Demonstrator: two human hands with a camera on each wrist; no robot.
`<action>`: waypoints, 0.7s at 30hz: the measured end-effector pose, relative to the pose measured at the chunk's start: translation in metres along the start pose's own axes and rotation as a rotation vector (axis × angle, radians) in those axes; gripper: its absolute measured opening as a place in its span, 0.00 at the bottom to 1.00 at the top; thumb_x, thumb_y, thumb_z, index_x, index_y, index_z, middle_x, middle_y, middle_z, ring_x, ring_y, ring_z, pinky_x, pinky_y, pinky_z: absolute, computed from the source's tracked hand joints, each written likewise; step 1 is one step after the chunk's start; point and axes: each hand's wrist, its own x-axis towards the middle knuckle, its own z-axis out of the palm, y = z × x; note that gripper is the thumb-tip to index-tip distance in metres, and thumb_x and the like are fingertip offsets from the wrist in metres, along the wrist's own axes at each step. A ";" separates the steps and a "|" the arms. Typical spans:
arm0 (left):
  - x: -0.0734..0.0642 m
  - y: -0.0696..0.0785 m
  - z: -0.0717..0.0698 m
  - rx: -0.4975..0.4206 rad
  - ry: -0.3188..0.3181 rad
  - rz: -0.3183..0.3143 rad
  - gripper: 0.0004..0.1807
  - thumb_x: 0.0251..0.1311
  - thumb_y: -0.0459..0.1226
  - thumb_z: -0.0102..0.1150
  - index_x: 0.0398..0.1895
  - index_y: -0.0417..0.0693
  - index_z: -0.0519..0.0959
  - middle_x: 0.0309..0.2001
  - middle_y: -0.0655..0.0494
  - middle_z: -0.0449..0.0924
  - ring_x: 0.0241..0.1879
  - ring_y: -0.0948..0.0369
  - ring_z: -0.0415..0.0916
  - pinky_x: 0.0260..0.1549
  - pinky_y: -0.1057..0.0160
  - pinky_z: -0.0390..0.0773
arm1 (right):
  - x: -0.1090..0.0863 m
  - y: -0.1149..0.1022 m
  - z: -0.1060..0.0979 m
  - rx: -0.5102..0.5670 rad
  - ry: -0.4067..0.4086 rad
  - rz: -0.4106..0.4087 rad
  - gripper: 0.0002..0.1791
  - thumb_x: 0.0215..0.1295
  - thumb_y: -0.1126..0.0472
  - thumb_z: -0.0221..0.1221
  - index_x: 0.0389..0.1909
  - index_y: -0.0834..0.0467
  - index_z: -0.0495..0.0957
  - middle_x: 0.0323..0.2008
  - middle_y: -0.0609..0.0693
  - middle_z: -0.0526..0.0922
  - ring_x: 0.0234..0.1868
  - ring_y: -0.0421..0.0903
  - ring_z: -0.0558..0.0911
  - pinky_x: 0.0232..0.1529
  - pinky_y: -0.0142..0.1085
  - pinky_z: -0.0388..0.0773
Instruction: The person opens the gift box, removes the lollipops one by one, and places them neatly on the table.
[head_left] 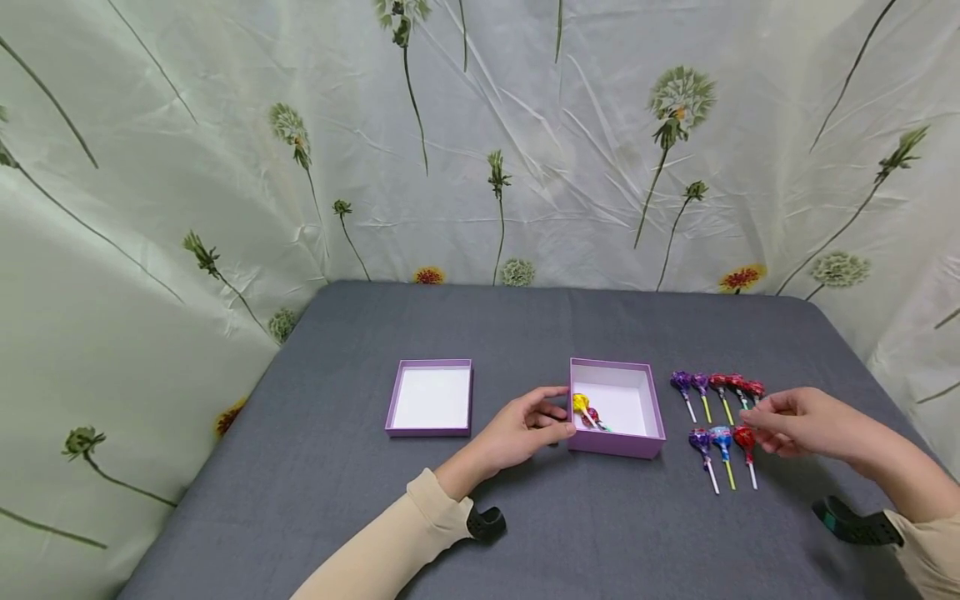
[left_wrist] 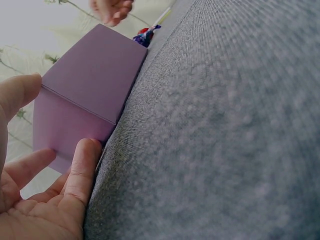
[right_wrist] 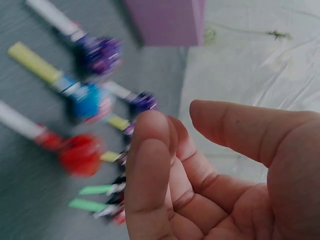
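A purple box with a white inside stands to the right of the table's middle. A yellow lollipop and a red-purple lollipop lie in its left part. My left hand rests against the box's left side, fingertips on the wall and thumb near the front corner. My right hand hovers at the right end of two rows of lollipops, thumb and fingers apart with nothing between them. Nearest to it is a red lollipop in the front row, beside a blue lollipop and a purple lollipop.
Several purple and red lollipops form the back row, among them a purple lollipop at its left end. A shallow purple lid lies inside-up on the left of the grey table. Behind hangs a flowered curtain.
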 end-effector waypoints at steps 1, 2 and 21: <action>0.000 0.000 0.000 -0.001 0.001 0.001 0.32 0.72 0.41 0.68 0.77 0.54 0.73 0.60 0.46 0.85 0.46 0.67 0.82 0.40 0.65 0.76 | 0.001 -0.006 -0.001 -0.009 0.005 -0.010 0.21 0.87 0.51 0.50 0.39 0.63 0.80 0.30 0.46 0.81 0.31 0.35 0.78 0.34 0.33 0.79; 0.000 0.000 0.000 -0.001 0.002 0.001 0.32 0.72 0.41 0.68 0.77 0.54 0.73 0.60 0.46 0.85 0.46 0.67 0.82 0.40 0.65 0.76 | 0.003 -0.011 -0.001 -0.017 0.005 -0.033 0.21 0.87 0.51 0.50 0.39 0.63 0.80 0.30 0.46 0.81 0.30 0.35 0.77 0.33 0.33 0.78; 0.001 -0.001 0.000 -0.010 0.007 -0.005 0.32 0.71 0.41 0.69 0.77 0.55 0.74 0.59 0.48 0.85 0.47 0.67 0.83 0.41 0.65 0.76 | 0.049 -0.102 0.018 0.002 -0.106 -0.114 0.16 0.83 0.55 0.57 0.44 0.65 0.83 0.29 0.47 0.83 0.31 0.40 0.79 0.33 0.33 0.79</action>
